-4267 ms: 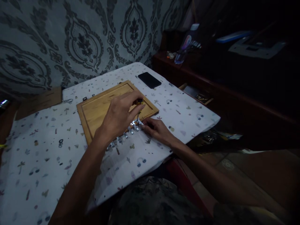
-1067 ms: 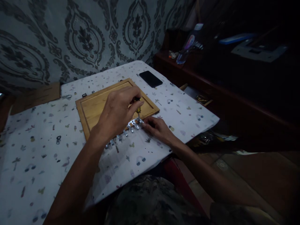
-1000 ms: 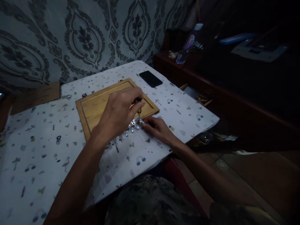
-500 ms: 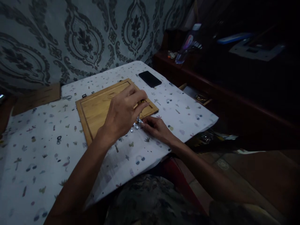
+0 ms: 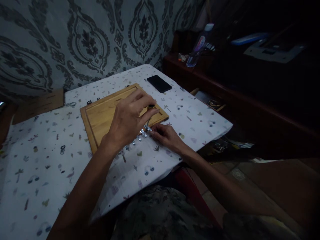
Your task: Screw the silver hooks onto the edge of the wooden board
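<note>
A wooden board [image 5: 100,116] with a raised rim lies flat on the table. Above its near right edge, my left hand [image 5: 127,116] is closed around the dark and yellowish handle of a small screwdriver [image 5: 151,107]. The thin shaft points down at a shiny metal clip [image 5: 149,128] on the board's edge. My right hand [image 5: 167,135] pinches that clip from the right, its fingertips close to the screwdriver's tip. More small metal clips [image 5: 143,133] run in a row along the same edge, partly behind my left hand and wrist.
The table wears a white printed cloth [image 5: 155,156]. A black phone [image 5: 159,83] lies beyond the board, and brown cardboard [image 5: 41,105] is at the far left. Right of the table are an open drawer [image 5: 208,100] and a bottle [image 5: 200,46] on a dark red cabinet.
My left hand has shifted and turned slightly, showing more of the screwdriver's handle and shaft. My right hand stays on the clip, and the board has not moved.
</note>
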### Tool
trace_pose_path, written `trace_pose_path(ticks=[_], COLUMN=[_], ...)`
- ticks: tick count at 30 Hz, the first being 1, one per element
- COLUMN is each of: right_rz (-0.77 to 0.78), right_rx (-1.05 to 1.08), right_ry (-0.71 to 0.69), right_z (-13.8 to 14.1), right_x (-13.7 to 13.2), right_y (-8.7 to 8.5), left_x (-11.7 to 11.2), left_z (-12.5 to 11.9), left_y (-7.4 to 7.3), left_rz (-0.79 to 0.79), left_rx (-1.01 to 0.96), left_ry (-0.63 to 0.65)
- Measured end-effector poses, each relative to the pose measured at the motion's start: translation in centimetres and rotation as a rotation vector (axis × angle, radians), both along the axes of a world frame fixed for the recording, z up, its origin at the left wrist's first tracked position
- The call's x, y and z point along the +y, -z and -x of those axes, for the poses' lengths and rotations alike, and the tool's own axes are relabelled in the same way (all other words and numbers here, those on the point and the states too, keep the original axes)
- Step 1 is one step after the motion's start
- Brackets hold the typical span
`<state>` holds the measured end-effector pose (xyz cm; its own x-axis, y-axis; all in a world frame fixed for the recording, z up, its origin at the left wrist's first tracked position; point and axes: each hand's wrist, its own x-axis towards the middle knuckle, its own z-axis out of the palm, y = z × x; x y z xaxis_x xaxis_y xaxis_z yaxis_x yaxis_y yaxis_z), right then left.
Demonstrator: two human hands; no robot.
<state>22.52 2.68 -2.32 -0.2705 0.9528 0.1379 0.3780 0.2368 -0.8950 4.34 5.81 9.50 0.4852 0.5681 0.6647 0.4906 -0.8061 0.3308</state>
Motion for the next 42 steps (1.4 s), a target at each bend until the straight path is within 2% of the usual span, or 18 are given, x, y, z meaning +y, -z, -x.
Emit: trace_pose_path(ticks=[3,9,18,26,34,42], right_rz=[0.013,0.037,0.012,0.007,-0.003,-0.021], right_rx=[0.014,0.008,0.002,-0.028,-0.03,-0.022], right_ry=[-0.002,0.004,-0.003,0.004,-0.002,0.0], right_z=[0.0,0.0,0.1,0.1,0.1,-0.1], right_x=[0.0,0.0,0.0,0.0,0.0,0.2], right_y=[0.1,0.0,-0.2,-0.4,-0.4,0.1], left_x=[-0.1,0.0,0.1,0.1,0.1,0.4], left_z=[0.0,0.6,0.0,0.1,0.9,0.6], left_y=[-0.1,-0.7,0.0,0.0,-0.9,-0.3], left_rz=[-0.011,0.022,-0.019,0.033,0.037,0.002], left_rx=[0.001,0.044,-0.01,-0.003,-0.043,0.02], left_ry=[-0.02,0.048,0.006,0.088,-0.006,-0.018])
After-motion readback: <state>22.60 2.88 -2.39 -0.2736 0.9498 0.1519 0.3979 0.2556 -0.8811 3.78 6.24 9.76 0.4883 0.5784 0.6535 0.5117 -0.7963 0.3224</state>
